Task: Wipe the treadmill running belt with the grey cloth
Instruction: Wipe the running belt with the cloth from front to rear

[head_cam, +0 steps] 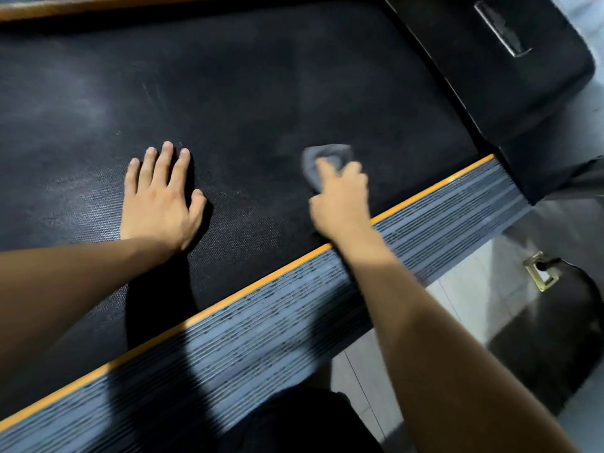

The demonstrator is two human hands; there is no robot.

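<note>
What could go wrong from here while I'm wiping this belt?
The small bunched grey cloth covers little of the black textured running belt, so the pale dusty patches further up may get missed. The left hand lies flat on the belt; if the belt slips, that support could shift. The right hand works near the orange edge strip and could snag the cloth there.

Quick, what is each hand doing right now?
Left hand: open, flat on the running belt.
Right hand: closed, gripping the grey cloth against the belt.
</note>
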